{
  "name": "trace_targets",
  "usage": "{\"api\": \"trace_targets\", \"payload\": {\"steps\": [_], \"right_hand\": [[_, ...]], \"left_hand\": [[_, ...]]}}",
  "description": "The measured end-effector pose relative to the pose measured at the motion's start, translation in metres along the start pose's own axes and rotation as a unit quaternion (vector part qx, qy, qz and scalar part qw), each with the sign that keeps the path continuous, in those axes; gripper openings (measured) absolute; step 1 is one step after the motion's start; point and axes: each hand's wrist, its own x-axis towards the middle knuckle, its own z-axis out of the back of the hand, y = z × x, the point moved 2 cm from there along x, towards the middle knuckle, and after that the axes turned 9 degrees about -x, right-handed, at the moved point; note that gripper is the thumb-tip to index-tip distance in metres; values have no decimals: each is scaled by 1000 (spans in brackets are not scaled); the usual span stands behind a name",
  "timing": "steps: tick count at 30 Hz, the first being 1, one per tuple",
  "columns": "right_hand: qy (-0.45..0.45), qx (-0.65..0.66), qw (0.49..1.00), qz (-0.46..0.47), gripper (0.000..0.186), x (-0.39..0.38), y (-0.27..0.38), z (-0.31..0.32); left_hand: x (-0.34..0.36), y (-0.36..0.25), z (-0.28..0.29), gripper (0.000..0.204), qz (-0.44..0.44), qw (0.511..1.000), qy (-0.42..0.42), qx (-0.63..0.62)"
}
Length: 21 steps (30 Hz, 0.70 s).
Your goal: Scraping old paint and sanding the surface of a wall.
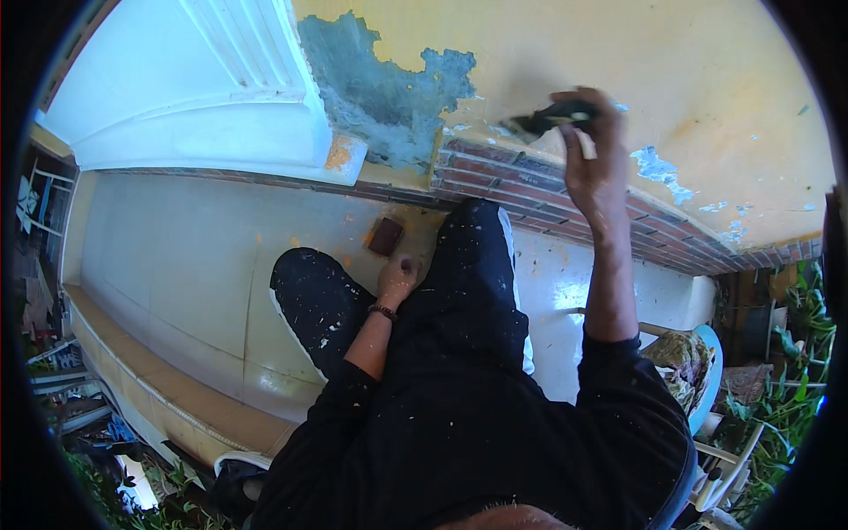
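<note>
My right hand grips a dark flat tool, its exact shape unclear, against or just in front of the yellow wall. Around it the paint is flaked, with a large grey bare patch to the left and a band of red brick below. Low between my dark-trousered legs, my left hand is curled closed; whatever it may hold is hidden. A small dark brown block lies on the pale floor just beyond that hand, among orange flecks.
A white moulded panel adjoins the wall at upper left. A tan tiled ledge edges the pale floor. At right stand a light blue basin with crumpled material and green plants; assorted clutter lies at far left.
</note>
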Motion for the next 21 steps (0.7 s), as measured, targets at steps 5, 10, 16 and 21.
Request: {"api": "trace_targets", "payload": {"steps": [5,10,16,21], "right_hand": [[11,-33,997,65,43,2,-8,15],[121,-58,984,120,46,1,-15,-2],[123,-98,985,75,31,-2,2,0],[142,-104,983,61,33,13,12,-12]], "left_hand": [[1,-8,-7,41,25,985,119,120],[2,-44,-8,32,-31,997,64,14],[19,-194,-40,39,-138,961,95,-221],[49,-239,-60,60,-148,968,11,-204]]}}
